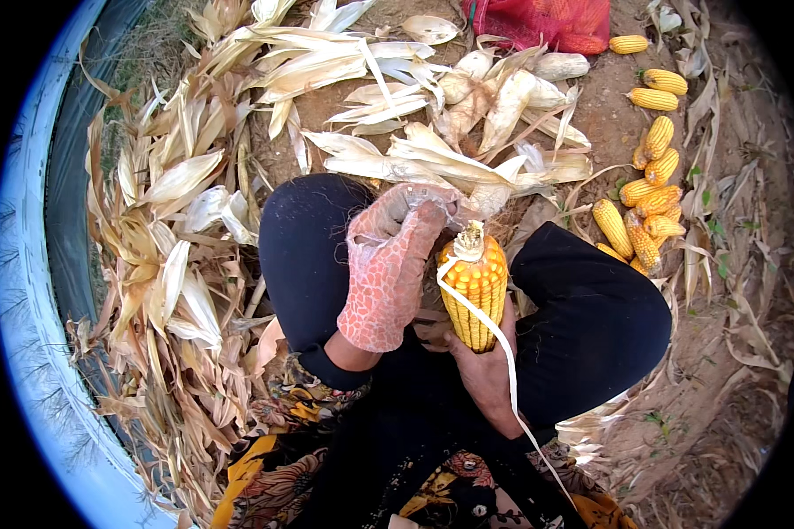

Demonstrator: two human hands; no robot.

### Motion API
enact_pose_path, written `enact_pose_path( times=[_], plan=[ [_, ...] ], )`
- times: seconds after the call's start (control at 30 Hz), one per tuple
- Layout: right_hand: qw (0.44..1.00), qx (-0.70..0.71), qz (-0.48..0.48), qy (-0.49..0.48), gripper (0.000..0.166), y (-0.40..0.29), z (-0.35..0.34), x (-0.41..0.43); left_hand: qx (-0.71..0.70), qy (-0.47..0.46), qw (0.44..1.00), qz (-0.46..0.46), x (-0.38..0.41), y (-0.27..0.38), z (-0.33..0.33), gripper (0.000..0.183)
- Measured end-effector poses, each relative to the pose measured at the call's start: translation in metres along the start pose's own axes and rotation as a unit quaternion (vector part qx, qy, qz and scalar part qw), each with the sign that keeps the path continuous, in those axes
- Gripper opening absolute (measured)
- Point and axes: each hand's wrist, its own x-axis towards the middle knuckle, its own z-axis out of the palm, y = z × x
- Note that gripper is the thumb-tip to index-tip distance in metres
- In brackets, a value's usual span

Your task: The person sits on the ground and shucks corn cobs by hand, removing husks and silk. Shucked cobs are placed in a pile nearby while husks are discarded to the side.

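Observation:
My right hand (pixel 493 377), bare, grips the lower end of a husked yellow corn cob (pixel 473 297) that stands upright between my knees, its pale stalk end on top. A narrow white strap (pixel 486 321) crosses the front of the cob and trails down past my right wrist. Just left of the cob's top, my left hand (pixel 397 258) wears an orange-patterned glove with its fingers curled. Brown corn silk and a bit of dry husk show at those fingertips; how firmly they are held is unclear.
Dry husks (pixel 185 178) are heaped at the left. Unhusked cobs (pixel 503 106) lie on the soil ahead, near a red mesh sack (pixel 539 23) of corn. Several husked cobs (pixel 642 218) lie to the right. Dark sheeting (pixel 76 172) runs along the left edge.

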Motion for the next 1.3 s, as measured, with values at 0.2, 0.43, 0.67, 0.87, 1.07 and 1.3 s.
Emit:
enact_pose_path(
  times=[0.2,0.43,0.67,0.87,1.07,1.3],
  plan=[
    [0.988,0.105,0.089,-0.065,0.069,0.004,-0.008,-0.002,-0.134,-0.031,0.986,-0.091,0.001,-0.008,-0.005,0.033],
    [0.831,0.487,0.191,-0.191,0.063,0.015,-0.019,-0.001,0.056,-0.226,0.965,-0.12,0.004,-0.018,-0.003,0.068],
    [0.831,0.458,0.18,-0.259,0.07,0.004,-0.021,-0.005,-0.015,-0.324,0.911,-0.255,-0.021,-0.032,0.003,0.074],
    [0.967,0.241,0.076,0.022,0.04,0.002,-0.02,0.0,0.203,-0.292,0.934,-0.04,-0.022,-0.044,-0.004,0.078],
    [0.972,0.221,-0.042,0.068,0.035,-0.042,-0.046,0.041,0.155,-0.278,0.942,-0.103,-0.022,-0.033,0.01,0.078],
    [0.986,0.149,-0.076,0.031,0.037,-0.048,-0.05,0.059,0.223,-0.294,0.928,-0.058,-0.02,-0.04,0.007,0.076]
  ],
)
